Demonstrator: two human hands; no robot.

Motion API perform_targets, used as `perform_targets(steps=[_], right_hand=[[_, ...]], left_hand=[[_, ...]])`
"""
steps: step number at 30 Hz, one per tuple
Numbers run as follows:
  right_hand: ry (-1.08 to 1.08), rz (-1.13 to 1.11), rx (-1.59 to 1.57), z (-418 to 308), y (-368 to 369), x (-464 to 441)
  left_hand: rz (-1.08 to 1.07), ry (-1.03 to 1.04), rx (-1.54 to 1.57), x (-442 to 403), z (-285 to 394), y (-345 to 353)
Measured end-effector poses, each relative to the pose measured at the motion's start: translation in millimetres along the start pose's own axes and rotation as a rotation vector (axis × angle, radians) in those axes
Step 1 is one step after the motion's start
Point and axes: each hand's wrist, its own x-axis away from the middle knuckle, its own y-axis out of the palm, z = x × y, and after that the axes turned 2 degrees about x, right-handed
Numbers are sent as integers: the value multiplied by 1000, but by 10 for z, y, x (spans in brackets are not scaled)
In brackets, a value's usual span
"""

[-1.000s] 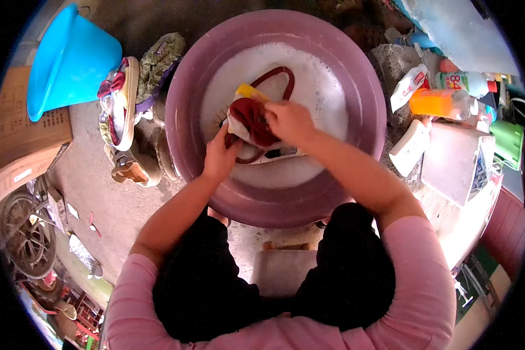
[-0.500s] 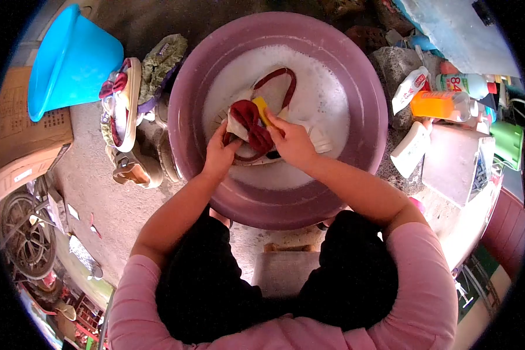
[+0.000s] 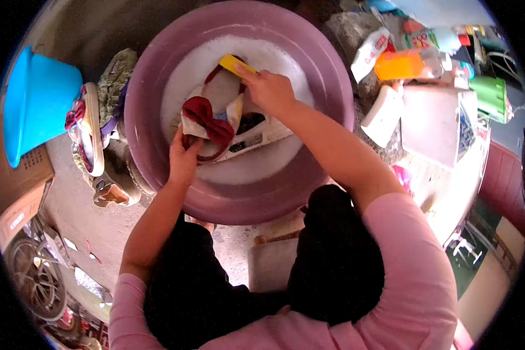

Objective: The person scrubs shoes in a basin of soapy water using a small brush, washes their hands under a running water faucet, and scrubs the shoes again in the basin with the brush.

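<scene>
A wide mauve basin (image 3: pixel 242 207) holds white suds. Over it my left hand (image 3: pixel 184 157) is closed on a white shoe with a dark red bow (image 3: pixel 208 121). My right hand (image 3: pixel 268 90) grips a yellow block (image 3: pixel 237 65), perhaps a brush or sponge, above and to the right of the bow. Beneath the hands, a white rack-like item (image 3: pixel 262 135) lies partly in the suds; its full shape is hidden. The fingertips of my left hand are partly covered by the shoe.
At the left are a blue bucket (image 3: pixel 49 105), a sandal with a red bow (image 3: pixel 90 131), a brown shoe (image 3: pixel 112 189) and a cardboard box (image 3: pixel 26 201). An orange bottle (image 3: pixel 408 63), a white bottle (image 3: pixel 382 115), a pale box (image 3: pixel 431 125) and a green basket (image 3: pixel 489 98) stand at the right.
The view has shifted, so the basin appears further left and higher. My right hand has moved the yellow block up, away from the bow. My left hand still holds the shoe.
</scene>
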Motion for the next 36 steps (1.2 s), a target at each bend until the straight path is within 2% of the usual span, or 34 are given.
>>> perform_targets(steps=[9,12,14,16,18,19,20,22,23,25,26,27,29,30,33,34,36], right_hand=[[16,-46,-32,-13,-58,53],[14,-47,-52,10,-39,37],[2,-51,-39,33,3,21],[9,-55,-20,21,-1,-5],[27,-108,-18,-28,-43,-5],[36,-156,-27,-67,-111,-27],[43,-200,-32,-85,-165,-65],[90,-122,20,-40,128,-61],[121,-81,43,4,228,-61],[46,-101,21,41,70,-43],[10,-113,5,20,-36,-24],[-24,-125,-16,-5,-97,-17],[40,-123,-74,-40,-82,-17],[50,-122,-94,-22,-51,-24],[115,-176,-130,-57,-159,-61],[144,-209,-140,-98,-205,-21],[70,-304,-222,-260,-242,179]], left_hand=[[-12,100,-118,-10,-61,-18],[121,217,-483,96,132,12],[306,549,-829,253,473,136],[67,1035,-921,321,934,450],[-591,1232,-643,481,1216,1009],[-955,1205,-508,565,1354,1287],[-993,1194,-394,571,1170,1649],[-788,1188,-775,340,977,1869],[-502,1129,-1243,127,987,1724],[-105,1113,-1540,-43,1204,1227],[-30,997,-1679,-60,1261,1090],[-40,957,-1641,-53,1220,973],[-52,870,-1566,13,1053,736],[-53,819,-1613,18,879,645],[-198,467,-1871,169,515,534],[-174,523,-1809,144,444,497],[-151,409,-1784,96,502,506]])
